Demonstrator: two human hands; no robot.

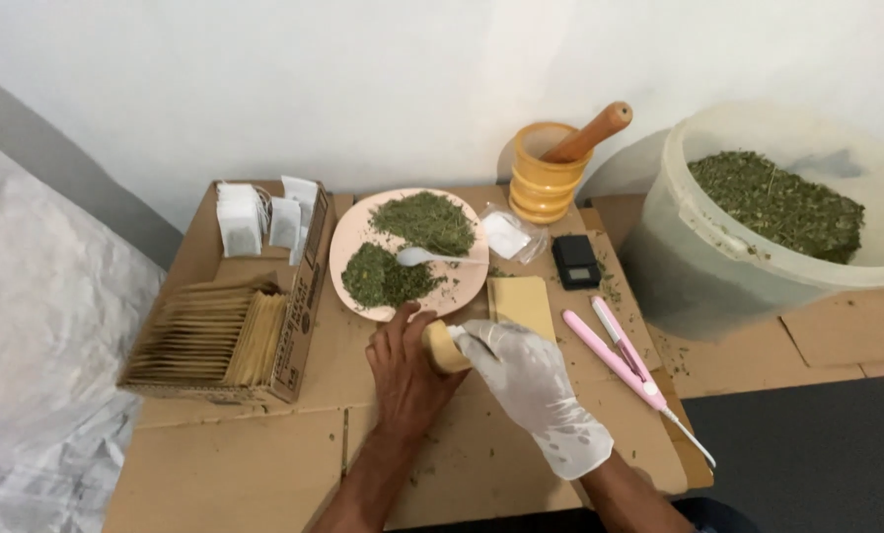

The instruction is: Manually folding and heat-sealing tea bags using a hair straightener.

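Note:
My bare left hand (407,370) and my right hand (531,390), which wears a white glove, meet over the cardboard just below a pink plate (348,242). Both grip a small yellowish-tan paper packet (444,347) between them. The plate carries two heaps of dried green herb (422,219) and a white plastic spoon (417,257). A second tan envelope (521,301) lies flat right of the plate.
A cardboard box (299,306) at left holds a row of tan envelopes and white sachets. A yellow mortar with wooden pestle (546,178), small black scale (574,261), pink sealing tool (620,355) and large translucent tub of dried herb (758,227) stand right.

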